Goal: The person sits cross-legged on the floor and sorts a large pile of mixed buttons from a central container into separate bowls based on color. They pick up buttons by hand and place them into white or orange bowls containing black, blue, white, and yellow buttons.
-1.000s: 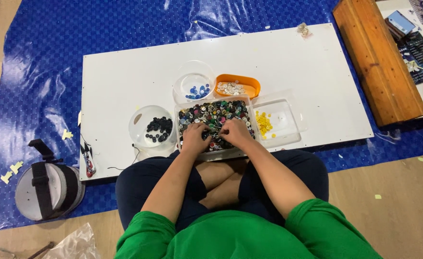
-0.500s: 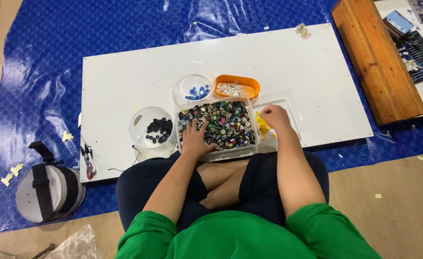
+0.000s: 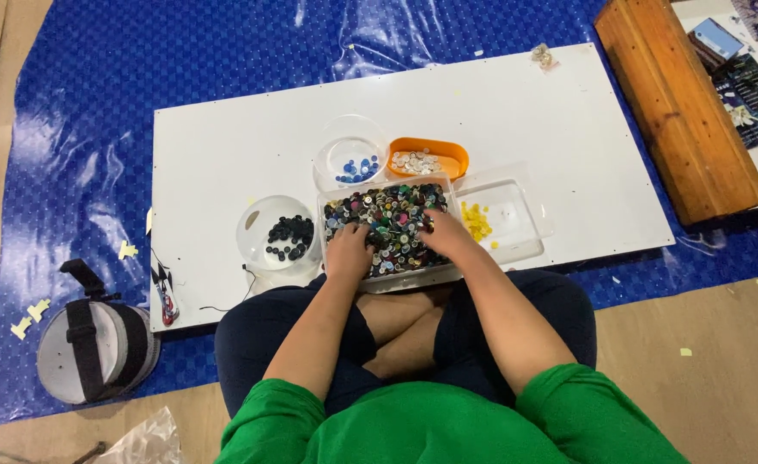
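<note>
Blue tarp (image 3: 138,103) on floor, white desk (image 3: 568,112) on top. Tray (image 3: 392,277) of mixed buttons (image 3: 392,215) at desk's near edge. Left hand (image 3: 349,249), right hand (image 3: 443,234) both dug in, fingers curled; pinch unclear. Buttons likely light, hard, slippery; take 1 by rim.

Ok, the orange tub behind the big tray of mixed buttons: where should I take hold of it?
Probably grip the orange tub by its right rounded end, coming from the right. That end stands bare on the white board, while the round bowl of blue buttons crowds its left end and the mixed tray its near side.
</note>
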